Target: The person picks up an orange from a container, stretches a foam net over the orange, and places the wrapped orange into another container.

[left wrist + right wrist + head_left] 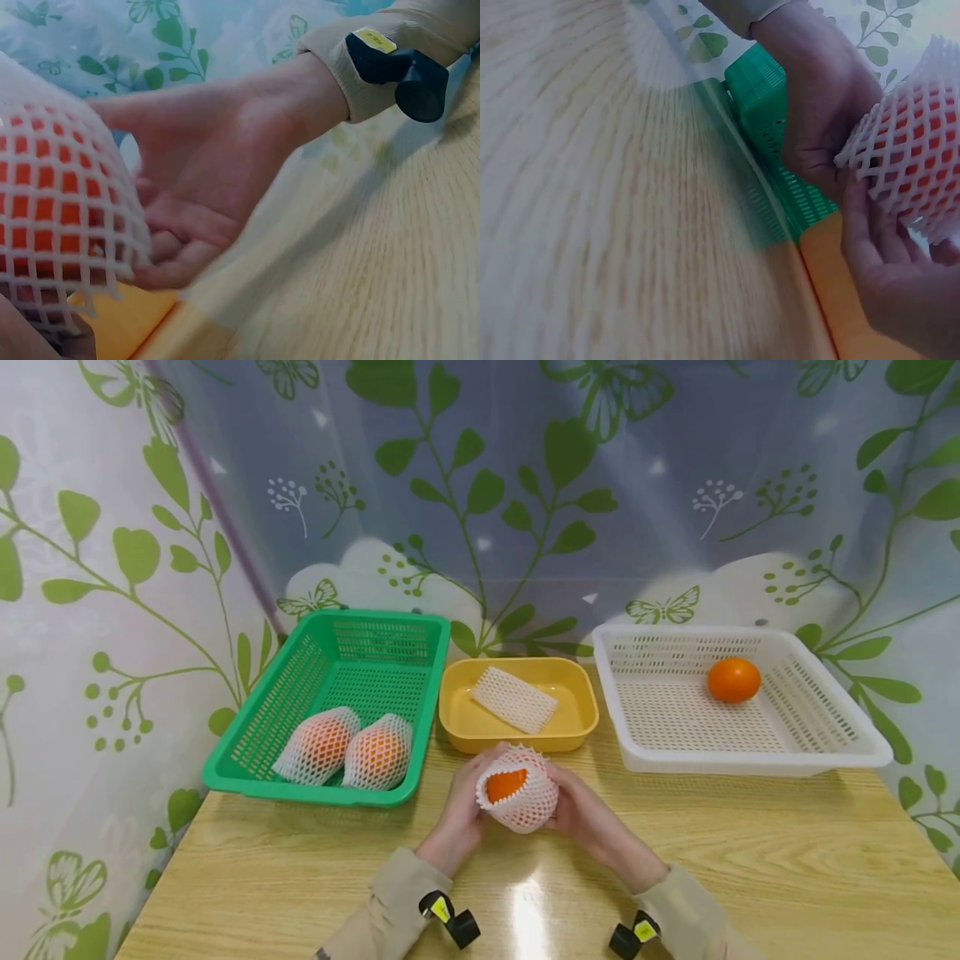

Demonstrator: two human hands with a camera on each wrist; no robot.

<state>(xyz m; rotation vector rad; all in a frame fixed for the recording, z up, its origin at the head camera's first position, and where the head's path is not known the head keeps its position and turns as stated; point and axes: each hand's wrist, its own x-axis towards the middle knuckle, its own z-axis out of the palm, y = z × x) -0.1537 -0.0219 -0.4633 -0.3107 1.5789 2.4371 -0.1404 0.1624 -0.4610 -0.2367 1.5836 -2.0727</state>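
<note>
Between both hands, above the table in front of the yellow tray, is an orange fruit (506,786) inside a white foam net (528,810). The net's open end faces up toward the head camera and shows bare fruit. My left hand (463,814) holds its left side, fingers partly hidden behind the net. On the opposite side my right hand (588,818) holds the net's edge, its fingers (180,259) curled at the rim in the left wrist view. The right wrist view shows both hands against the net (919,150).
A green basket (213,772) at left holds two netted fruits (378,753). The yellow tray (517,745) behind the hands contains a flat foam net (514,699). At right, a white basket (750,762) has one bare orange fruit (733,680). A patterned curtain (480,527) stands behind.
</note>
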